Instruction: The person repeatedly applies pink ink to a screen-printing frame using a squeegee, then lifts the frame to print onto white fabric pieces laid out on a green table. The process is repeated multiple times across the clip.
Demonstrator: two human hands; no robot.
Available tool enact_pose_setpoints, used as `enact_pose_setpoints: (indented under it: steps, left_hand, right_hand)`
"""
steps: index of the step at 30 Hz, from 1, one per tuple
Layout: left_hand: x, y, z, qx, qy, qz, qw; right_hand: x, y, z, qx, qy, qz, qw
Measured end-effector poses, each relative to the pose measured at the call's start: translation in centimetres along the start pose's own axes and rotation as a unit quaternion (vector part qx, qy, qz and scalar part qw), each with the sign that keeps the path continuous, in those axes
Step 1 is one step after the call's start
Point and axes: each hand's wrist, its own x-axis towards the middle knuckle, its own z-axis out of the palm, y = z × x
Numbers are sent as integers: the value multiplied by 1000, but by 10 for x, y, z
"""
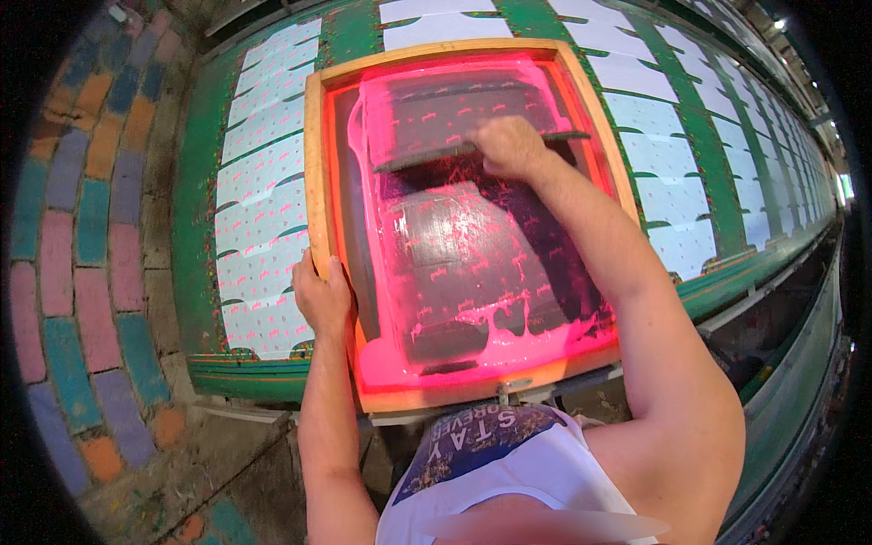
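Two hands on the printing screen — mid-pull.
My right hand point(510, 145) grips the squeegee point(472, 150) near the frame's point(313, 163) far edge; left hand point(320, 295) clamps its left rail — next I'd judge a steady, even drag through pink ink point(509, 341).

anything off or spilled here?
Nothing clearly wrong. Pink ink pools unevenly along the near edge inside the wooden-framed printing screen, with none visibly outside it. Right hand grips the dark squeegee; left hand steadies the frame.

Bare forearms, no sleeves; a white sleeveless top with a dark blue printed panel
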Motion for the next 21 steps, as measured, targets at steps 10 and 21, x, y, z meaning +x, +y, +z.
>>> enact_pose_setpoints:
  steps: [10, 21]
  left_hand:
    - [-2, -3, -3, 28, -4, 30, 999]
    - [-9, 2, -12, 35, -19, 13, 999]
  right_hand:
    - [-205, -135, 4, 39, 36, -3, 999]
    - [-313, -211, -10, 54, 41, -26, 997]
